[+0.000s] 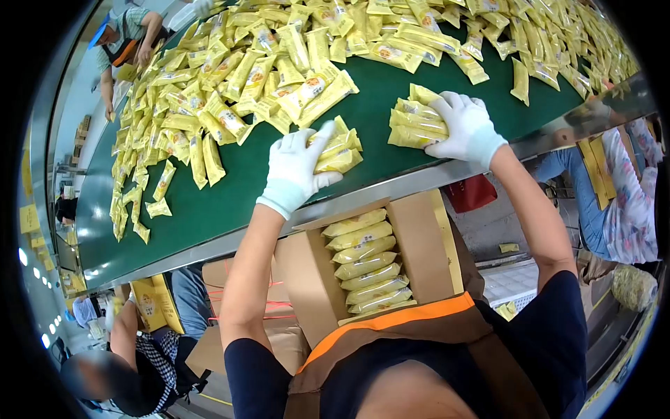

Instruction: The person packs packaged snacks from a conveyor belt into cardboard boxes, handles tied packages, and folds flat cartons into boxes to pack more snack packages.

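Observation:
My left hand, in a white glove, is closed around a small bunch of yellow snack packets on the green conveyor belt. To its right, my right hand, gloved too, grips a second bunch of yellow packets from its right side. A gap of bare belt lies between the two bunches. Below them, against my apron, stands an open cardboard box with its flaps spread. Inside it, several yellow packets lie stacked in a neat row.
A large heap of loose yellow packets covers the far side of the belt. The belt's metal edge runs between belt and box. Co-workers are at the upper left, lower left and right.

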Motion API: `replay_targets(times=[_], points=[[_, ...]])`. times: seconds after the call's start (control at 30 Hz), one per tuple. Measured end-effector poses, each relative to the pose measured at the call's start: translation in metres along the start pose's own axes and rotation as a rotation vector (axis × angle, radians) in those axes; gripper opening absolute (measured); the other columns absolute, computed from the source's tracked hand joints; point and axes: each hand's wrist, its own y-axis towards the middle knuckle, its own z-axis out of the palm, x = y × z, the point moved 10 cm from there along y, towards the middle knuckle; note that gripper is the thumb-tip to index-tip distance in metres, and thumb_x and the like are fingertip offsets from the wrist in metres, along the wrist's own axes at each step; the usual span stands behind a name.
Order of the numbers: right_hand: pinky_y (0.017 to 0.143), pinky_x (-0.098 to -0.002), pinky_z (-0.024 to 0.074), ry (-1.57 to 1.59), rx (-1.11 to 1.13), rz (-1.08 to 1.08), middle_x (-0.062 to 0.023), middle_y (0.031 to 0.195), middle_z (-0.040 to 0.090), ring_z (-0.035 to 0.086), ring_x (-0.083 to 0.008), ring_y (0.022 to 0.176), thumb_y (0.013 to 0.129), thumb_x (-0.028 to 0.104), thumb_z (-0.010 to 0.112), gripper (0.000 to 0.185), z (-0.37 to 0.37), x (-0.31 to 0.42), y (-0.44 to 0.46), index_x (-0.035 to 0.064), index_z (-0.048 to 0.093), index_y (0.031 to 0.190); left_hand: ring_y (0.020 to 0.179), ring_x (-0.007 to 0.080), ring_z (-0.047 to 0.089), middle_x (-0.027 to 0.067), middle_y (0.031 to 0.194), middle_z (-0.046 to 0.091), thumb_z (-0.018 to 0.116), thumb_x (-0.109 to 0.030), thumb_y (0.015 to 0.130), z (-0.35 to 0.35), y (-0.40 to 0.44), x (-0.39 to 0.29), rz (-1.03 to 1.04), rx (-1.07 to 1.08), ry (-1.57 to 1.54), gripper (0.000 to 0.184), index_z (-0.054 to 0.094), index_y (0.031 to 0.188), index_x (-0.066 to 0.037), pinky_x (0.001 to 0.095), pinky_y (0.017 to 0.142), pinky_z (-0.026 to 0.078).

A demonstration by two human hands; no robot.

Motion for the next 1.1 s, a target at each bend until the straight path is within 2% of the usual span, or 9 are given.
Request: replay_targets(times=[0.2, 0.33, 0.47, 0.57, 0.73, 0.8, 0.83, 0.93, 1.1], points=[[0.098, -0.0425, 0.0413, 0.041, -0.034, -0.057, -0.0158, 0.126, 0.053, 0.053, -0.0329, 0.116, 0.063, 0.052, 0.072, 0.077, 0.005, -0.002, -0.003, 0.0109, 0.056, 0.126, 0.117, 0.0325, 0.054, 0.0172, 0.135, 0.051, 0.078, -0.056, 0.064, 0.013, 0.0, 0.015, -0.154, 0.126, -0.091, 0.104, 0.035, 0.15, -0.015, 0.0442, 0.102, 0.04], [0.096, -0.042, 0.0431, 0.054, -0.084, -0.074, -0.0153, 0.126, 0.053, 0.053, -0.0325, 0.115, 0.063, 0.052, 0.073, 0.075, 0.004, -0.004, -0.007, 0.0107, 0.057, 0.124, 0.106, 0.034, 0.06, 0.0157, 0.119, 0.059, 0.073, -0.062, 0.06, 0.01, 0.015, -0.002, -0.192, 0.434, -0.02, 0.104, 0.039, 0.148, -0.02, 0.0416, 0.093, 0.045], [0.094, -0.0423, 0.0436, 0.05, -0.154, -0.097, -0.0155, 0.125, 0.053, 0.054, -0.0321, 0.113, 0.062, 0.051, 0.074, 0.073, 0.004, -0.003, -0.009, 0.0109, 0.058, 0.121, 0.118, 0.037, 0.056, 0.0195, 0.13, 0.056, 0.07, -0.067, 0.06, -0.012, 0.066, 0.009, -0.053, -0.034, -0.13, 0.105, 0.038, 0.148, -0.018, 0.0454, 0.107, 0.034], [0.092, -0.0424, 0.0441, 0.058, -0.216, -0.115, -0.0154, 0.121, 0.055, 0.055, -0.0319, 0.11, 0.062, 0.05, 0.074, 0.07, 0.002, -0.004, -0.011, 0.011, 0.059, 0.118, 0.127, 0.0339, 0.05, 0.0192, 0.138, 0.051, 0.07, -0.07, 0.061, 0.008, 0.101, 0.035, -0.223, 0.14, -0.189, 0.109, 0.035, 0.15, -0.018, 0.0491, 0.114, 0.023], [0.095, -0.0435, 0.0438, 0.097, -0.084, -0.049, -0.0172, 0.125, 0.053, 0.054, -0.0345, 0.113, 0.061, 0.046, 0.077, 0.073, -0.004, -0.009, -0.009, 0.0095, 0.057, 0.121, 0.128, 0.0341, 0.045, 0.0176, 0.13, 0.055, 0.074, -0.067, 0.06, 0.006, 0.092, 0.009, -0.125, 0.232, -0.021, 0.107, 0.038, 0.149, -0.02, 0.0451, 0.11, 0.029], [0.094, -0.0438, 0.0442, 0.072, -0.072, 0.035, -0.0171, 0.124, 0.053, 0.054, -0.0343, 0.112, 0.06, 0.047, 0.077, 0.075, -0.011, -0.018, -0.006, 0.0096, 0.056, 0.122, 0.128, 0.0363, 0.042, 0.0165, 0.13, 0.054, 0.077, -0.062, 0.06, -0.006, 0.075, -0.023, 0.075, -0.027, 0.069, 0.108, 0.037, 0.148, -0.014, 0.0428, 0.109, 0.033], [0.092, -0.0439, 0.0457, 0.03, -0.237, 0.055, -0.0174, 0.123, 0.053, 0.055, -0.0339, 0.112, 0.06, 0.047, 0.076, 0.076, -0.019, -0.025, -0.009, 0.0095, 0.056, 0.122, 0.13, 0.0391, 0.039, 0.0182, 0.134, 0.05, 0.08, -0.059, 0.058, 0.003, 0.072, -0.015, -0.104, 0.12, 0.087, 0.111, 0.037, 0.147, -0.007, 0.042, 0.108, 0.036], [0.089, -0.0423, 0.0488, 0.057, -0.182, 0.338, -0.0169, 0.117, 0.058, 0.058, -0.0341, 0.109, 0.07, 0.057, 0.07, 0.078, -0.007, -0.053, 0.018, 0.0102, 0.052, 0.13, 0.125, 0.0388, 0.04, 0.0183, 0.131, 0.049, 0.082, -0.056, 0.057, -0.007, 0.072, -0.013, -0.074, -0.147, -0.03, 0.111, 0.039, 0.147, -0.008, 0.046, 0.108, 0.036], [0.084, -0.0425, 0.0479, -0.047, -0.077, 0.231, -0.0141, 0.11, 0.058, 0.058, -0.0307, 0.104, 0.073, 0.06, 0.065, 0.079, 0.008, 0.013, 0.063, 0.0235, 0.047, 0.141, 0.143, 0.0368, 0.028, 0.0225, 0.153, 0.03, 0.073, -0.068, 0.06, 0.01, 0.075, -0.016, -0.255, 0.244, 0.095, 0.123, 0.019, 0.155, -0.01, 0.0478, 0.115, 0.022]])
